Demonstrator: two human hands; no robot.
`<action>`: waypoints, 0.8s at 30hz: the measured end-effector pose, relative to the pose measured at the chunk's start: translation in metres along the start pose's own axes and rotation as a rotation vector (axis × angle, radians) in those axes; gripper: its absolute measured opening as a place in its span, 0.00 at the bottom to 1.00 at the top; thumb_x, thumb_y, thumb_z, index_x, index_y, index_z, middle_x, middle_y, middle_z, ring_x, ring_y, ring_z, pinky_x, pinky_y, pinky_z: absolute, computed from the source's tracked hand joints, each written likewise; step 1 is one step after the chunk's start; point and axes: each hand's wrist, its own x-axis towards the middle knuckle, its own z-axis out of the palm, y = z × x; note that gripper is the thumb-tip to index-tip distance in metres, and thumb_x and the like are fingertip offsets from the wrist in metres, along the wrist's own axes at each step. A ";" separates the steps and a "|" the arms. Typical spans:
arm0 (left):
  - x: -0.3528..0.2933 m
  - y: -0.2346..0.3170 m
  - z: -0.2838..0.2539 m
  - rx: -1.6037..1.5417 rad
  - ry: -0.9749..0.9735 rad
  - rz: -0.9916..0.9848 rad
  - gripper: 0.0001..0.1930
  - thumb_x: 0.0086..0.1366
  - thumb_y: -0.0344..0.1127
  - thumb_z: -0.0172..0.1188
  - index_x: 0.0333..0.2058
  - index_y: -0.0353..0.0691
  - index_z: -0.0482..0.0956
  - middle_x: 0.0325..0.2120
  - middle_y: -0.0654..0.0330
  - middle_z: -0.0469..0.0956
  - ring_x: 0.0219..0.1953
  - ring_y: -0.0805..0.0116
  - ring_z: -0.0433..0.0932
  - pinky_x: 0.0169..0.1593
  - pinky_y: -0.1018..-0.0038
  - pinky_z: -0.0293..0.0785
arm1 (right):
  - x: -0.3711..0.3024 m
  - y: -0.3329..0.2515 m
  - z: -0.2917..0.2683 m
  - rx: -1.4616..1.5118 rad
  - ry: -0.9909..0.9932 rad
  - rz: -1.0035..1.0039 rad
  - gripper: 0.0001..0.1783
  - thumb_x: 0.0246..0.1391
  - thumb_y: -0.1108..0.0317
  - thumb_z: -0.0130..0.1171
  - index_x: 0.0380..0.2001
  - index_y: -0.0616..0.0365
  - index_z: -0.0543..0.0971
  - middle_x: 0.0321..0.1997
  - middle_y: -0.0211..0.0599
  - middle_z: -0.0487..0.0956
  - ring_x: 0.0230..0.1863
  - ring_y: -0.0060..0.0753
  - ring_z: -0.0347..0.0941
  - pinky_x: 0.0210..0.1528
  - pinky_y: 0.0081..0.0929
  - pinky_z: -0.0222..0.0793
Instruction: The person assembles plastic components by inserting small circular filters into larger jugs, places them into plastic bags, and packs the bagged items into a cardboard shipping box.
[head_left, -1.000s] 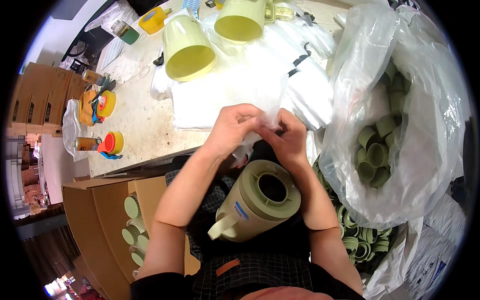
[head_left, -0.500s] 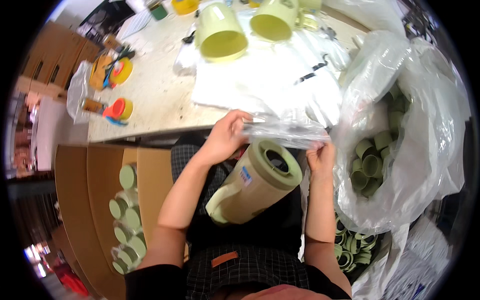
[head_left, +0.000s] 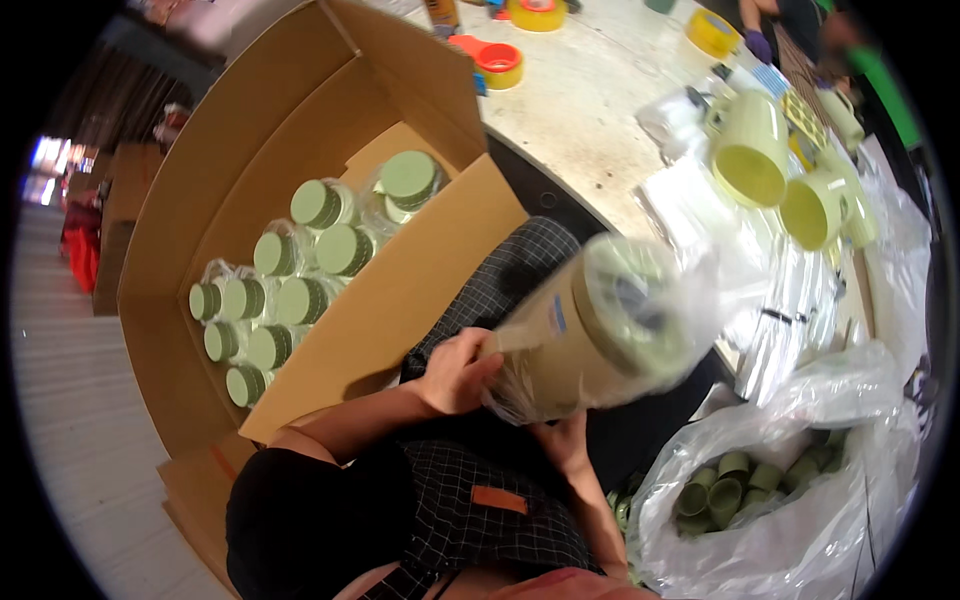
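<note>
A large pale green jug (head_left: pixel 545 330) with a darker green lid is tilted above my lap, lid end toward the table. A clear plastic bag (head_left: pixel 715 300) covers it, its loose end sticking out past the lid. My left hand (head_left: pixel 458 372) is closed on the jug's lower end through the plastic. Under the jug, my right hand (head_left: pixel 565 438) grips its lower side, with the fingers partly hidden. To the left stands an open cardboard box (head_left: pixel 380 325) that contains several bagged jugs (head_left: pixel 345 250), with round green ends up.
On the table (head_left: pixel 580 120) are tape rolls (head_left: pixel 498 62), uncovered jugs (head_left: pixel 750 150) and clear bags (head_left: pixel 785 330). At lower right, a large plastic sack (head_left: pixel 660 500) holds small green cups (head_left: pixel 725 495). Another person's gloved hand (head_left: pixel 758 46) shows at the far right.
My view has swung left toward the box. The bag that I held stretched out above the jug is now over it. Both hands have moved to the jug's lower end and lifted it.
</note>
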 end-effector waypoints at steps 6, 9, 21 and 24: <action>0.000 -0.035 -0.124 0.502 0.629 -0.041 0.17 0.61 0.42 0.60 0.44 0.39 0.78 0.40 0.49 0.77 0.39 0.53 0.78 0.41 0.61 0.75 | 0.101 -0.146 0.039 -0.077 -0.147 -0.397 0.50 0.44 0.71 0.74 0.69 0.62 0.59 0.58 0.47 0.74 0.56 0.39 0.73 0.57 0.35 0.72; 0.038 -0.093 -0.186 0.184 0.744 0.006 0.17 0.73 0.39 0.47 0.48 0.31 0.77 0.42 0.55 0.81 0.42 0.68 0.80 0.45 0.71 0.76 | 0.136 -0.176 0.071 0.191 -0.312 -0.514 0.45 0.48 0.73 0.71 0.69 0.60 0.61 0.64 0.48 0.72 0.57 0.43 0.73 0.59 0.37 0.70; 0.129 -0.312 -0.204 0.023 0.080 -0.747 0.13 0.60 0.34 0.56 0.40 0.29 0.78 0.23 0.55 0.80 0.17 0.67 0.74 0.20 0.68 0.66 | 0.163 -0.062 -0.087 0.559 0.543 -0.108 0.23 0.63 0.63 0.62 0.55 0.65 0.70 0.42 0.39 0.80 0.40 0.28 0.77 0.47 0.24 0.75; 0.099 -0.275 -0.210 0.387 0.317 -0.581 0.19 0.63 0.34 0.58 0.50 0.29 0.73 0.36 0.48 0.79 0.35 0.54 0.79 0.40 0.62 0.74 | 0.237 -0.055 -0.171 0.702 0.952 -0.222 0.32 0.65 0.56 0.59 0.62 0.66 0.62 0.62 0.47 0.69 0.58 0.38 0.71 0.56 0.33 0.70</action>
